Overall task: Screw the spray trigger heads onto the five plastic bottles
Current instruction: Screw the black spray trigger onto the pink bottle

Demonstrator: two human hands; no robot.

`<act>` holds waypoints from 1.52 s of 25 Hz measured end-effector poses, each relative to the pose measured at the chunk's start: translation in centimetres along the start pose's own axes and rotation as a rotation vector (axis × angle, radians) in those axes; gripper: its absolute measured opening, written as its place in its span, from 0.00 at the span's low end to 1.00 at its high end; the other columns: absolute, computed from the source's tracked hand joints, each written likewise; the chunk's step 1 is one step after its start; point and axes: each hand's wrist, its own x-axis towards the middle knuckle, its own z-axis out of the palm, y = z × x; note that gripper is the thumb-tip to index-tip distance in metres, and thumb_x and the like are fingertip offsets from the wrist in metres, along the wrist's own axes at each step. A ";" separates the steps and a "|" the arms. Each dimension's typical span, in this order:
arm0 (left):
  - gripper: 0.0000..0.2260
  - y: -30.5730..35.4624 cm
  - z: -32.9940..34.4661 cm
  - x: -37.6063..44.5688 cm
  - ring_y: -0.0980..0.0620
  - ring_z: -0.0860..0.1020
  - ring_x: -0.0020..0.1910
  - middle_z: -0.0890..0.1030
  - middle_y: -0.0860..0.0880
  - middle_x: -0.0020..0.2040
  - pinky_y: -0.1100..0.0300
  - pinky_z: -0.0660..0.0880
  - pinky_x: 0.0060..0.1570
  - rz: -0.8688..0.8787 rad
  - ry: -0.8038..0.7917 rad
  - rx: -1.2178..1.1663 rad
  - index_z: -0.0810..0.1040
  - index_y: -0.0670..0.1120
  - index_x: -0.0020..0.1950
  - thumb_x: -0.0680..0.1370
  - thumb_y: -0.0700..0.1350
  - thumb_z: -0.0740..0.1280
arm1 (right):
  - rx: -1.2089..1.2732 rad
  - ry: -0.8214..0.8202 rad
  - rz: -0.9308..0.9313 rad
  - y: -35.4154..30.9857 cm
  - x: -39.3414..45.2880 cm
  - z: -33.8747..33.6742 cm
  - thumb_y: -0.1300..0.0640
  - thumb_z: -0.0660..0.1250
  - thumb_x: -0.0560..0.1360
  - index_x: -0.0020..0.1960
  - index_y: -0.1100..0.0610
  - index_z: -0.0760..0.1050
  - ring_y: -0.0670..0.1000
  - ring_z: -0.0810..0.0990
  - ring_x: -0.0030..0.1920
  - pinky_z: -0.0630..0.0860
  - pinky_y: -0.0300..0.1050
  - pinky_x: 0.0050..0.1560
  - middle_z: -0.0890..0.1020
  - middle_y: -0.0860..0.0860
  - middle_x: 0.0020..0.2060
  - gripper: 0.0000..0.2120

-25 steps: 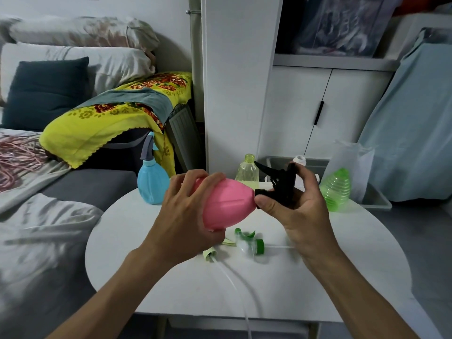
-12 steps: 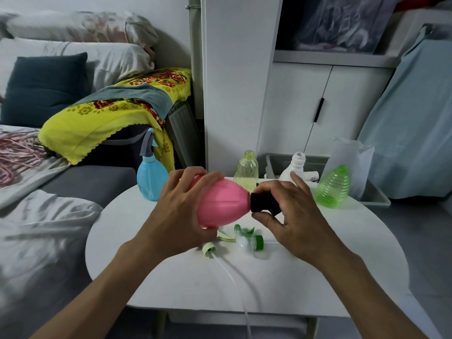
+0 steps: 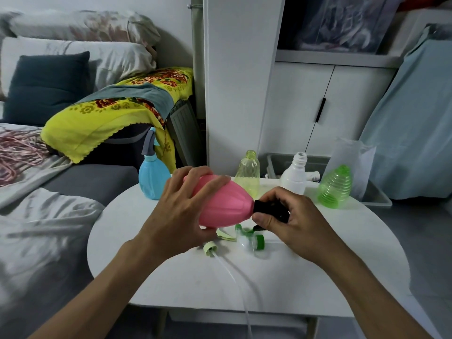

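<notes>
While one bottle is held sideways above the round white bench (image 3: 318, 277), the scene reads left to right as follows.

Blue bottle (image 3: 153, 178): stands at the bench's back left edge, a grey trigger head already on it.
Left hand (image 3: 182, 214): wrapped around the wide belly of the pink bottle (image 3: 225, 205), holding it on its side above the bench.
Pink bottle handling: likely light, empty, thin-walled plastic that gives under a hard squeeze; smooth, so the ribbed belly is the best place to hold.
Loose heads: two lie on the bench under the hands, a pale green one (image 3: 210, 248) and a clear one with a green collar (image 3: 252, 243), each trailing a thin tube.
Right hand (image 3: 293, 223): closed around the black trigger head (image 3: 269, 208) seated on the pink bottle's neck; turning is best done at the collar.
Open bottles: three stand at the back, yellow (image 3: 248, 173), white (image 3: 294, 176), green (image 3: 335, 187).
Count: five bottles; four heads visible, a fifth not seen.
</notes>
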 end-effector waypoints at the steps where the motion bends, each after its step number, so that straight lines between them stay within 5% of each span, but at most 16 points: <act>1: 0.42 0.0 0.1 0.0 0.41 0.69 0.64 0.72 0.45 0.67 0.42 0.73 0.56 0.002 -0.004 -0.006 0.68 0.50 0.71 0.61 0.57 0.79 | 0.026 0.008 0.006 -0.1 0.0 0.0 0.43 0.73 0.67 0.45 0.51 0.78 0.55 0.86 0.41 0.81 0.60 0.45 0.84 0.52 0.38 0.14; 5: 0.41 -0.2 -0.4 0.0 0.53 0.72 0.61 0.71 0.58 0.64 0.55 0.78 0.52 -0.140 -0.222 -0.388 0.63 0.61 0.69 0.60 0.64 0.77 | 0.150 0.035 0.118 -0.5 0.4 -1.2 0.34 0.67 0.70 0.41 0.49 0.83 0.45 0.82 0.33 0.81 0.44 0.39 0.85 0.49 0.33 0.19; 7: 0.36 -0.3 -1.0 0.4 0.52 0.76 0.58 0.75 0.59 0.61 0.56 0.81 0.49 -0.255 -0.384 -0.757 0.67 0.62 0.66 0.61 0.61 0.77 | 0.490 -0.073 0.210 -0.3 0.6 -2.5 0.29 0.56 0.71 0.46 0.45 0.86 0.44 0.85 0.41 0.79 0.38 0.43 0.88 0.48 0.41 0.27; 10: 0.24 0.4 -1.6 0.6 0.54 0.83 0.48 0.83 0.55 0.50 0.62 0.81 0.41 -0.433 -0.493 -1.225 0.78 0.64 0.59 0.63 0.60 0.72 | 0.872 -0.181 0.203 -0.1 0.6 -2.4 0.41 0.60 0.76 0.60 0.55 0.82 0.57 0.81 0.60 0.75 0.55 0.58 0.83 0.58 0.59 0.24; 12: 0.30 1.2 -1.6 0.5 0.51 0.84 0.38 0.86 0.49 0.42 0.61 0.81 0.36 -0.554 -0.650 -1.519 0.79 0.53 0.58 0.60 0.63 0.76 | 0.943 -0.188 0.134 0.2 0.4 -1.0 0.50 0.64 0.77 0.64 0.58 0.79 0.57 0.78 0.64 0.75 0.52 0.60 0.81 0.59 0.64 0.19; 14: 0.40 1.5 -1.5 0.4 0.43 0.84 0.40 0.85 0.40 0.46 0.53 0.82 0.40 -0.705 -0.750 -1.700 0.77 0.45 0.60 0.56 0.65 0.78 | 1.056 -0.136 0.107 0.0 0.4 0.2 0.54 0.66 0.77 0.63 0.57 0.80 0.55 0.79 0.64 0.77 0.47 0.57 0.82 0.58 0.62 0.16; 17: 0.42 1.8 -0.8 0.9 0.41 0.83 0.47 0.84 0.42 0.53 0.48 0.80 0.46 -0.728 -0.643 -1.668 0.77 0.52 0.62 0.52 0.65 0.80 | 1.097 0.083 0.152 -0.1 0.8 0.7 0.53 0.72 0.73 0.55 0.54 0.84 0.52 0.83 0.57 0.80 0.45 0.51 0.85 0.56 0.57 0.12; 20: 0.34 2.4 -0.2 1.0 0.48 0.83 0.50 0.83 0.49 0.54 0.54 0.80 0.42 -0.664 -0.470 -1.624 0.81 0.60 0.56 0.51 0.61 0.83 | 1.038 0.241 0.202 0.0 1.1 0.6 0.54 0.72 0.70 0.50 0.54 0.86 0.53 0.84 0.54 0.80 0.45 0.49 0.86 0.57 0.53 0.10; 25: 0.30 2.4 -0.5 0.8 0.35 0.82 0.47 0.81 0.36 0.55 0.46 0.80 0.46 -0.503 -0.792 -2.015 0.74 0.47 0.68 0.70 0.60 0.72 | 1.191 0.046 0.019 -0.9 0.8 0.1 0.51 0.71 0.73 0.56 0.58 0.83 0.55 0.80 0.62 0.76 0.48 0.60 0.84 0.59 0.57 0.14; 29: 0.35 2.4 -0.4 0.5 0.35 0.82 0.43 0.80 0.33 0.54 0.47 0.81 0.41 -0.488 -0.909 -2.195 0.71 0.42 0.69 0.69 0.60 0.72 | 1.202 -0.084 -0.064 -1.2 0.6 -0.2 0.51 0.72 0.73 0.57 0.58 0.81 0.57 0.77 0.65 0.72 0.52 0.65 0.83 0.58 0.57 0.15; 33: 0.36 2.4 -0.3 0.6 0.40 0.82 0.50 0.81 0.38 0.56 0.49 0.79 0.45 -0.574 -0.617 -1.740 0.76 0.50 0.65 0.61 0.62 0.78 | 1.092 0.043 0.033 -0.9 1.1 -0.4 0.49 0.72 0.72 0.52 0.57 0.83 0.55 0.81 0.59 0.75 0.50 0.62 0.85 0.57 0.53 0.13; 38: 0.30 3.3 0.0 1.1 0.53 0.80 0.56 0.80 0.58 0.57 0.58 0.80 0.44 -0.459 -0.347 -1.472 0.75 0.66 0.61 0.61 0.56 0.78 | 1.086 0.138 0.011 -0.9 1.3 -0.6 0.54 0.70 0.73 0.52 0.57 0.83 0.53 0.82 0.57 0.78 0.47 0.58 0.85 0.56 0.51 0.10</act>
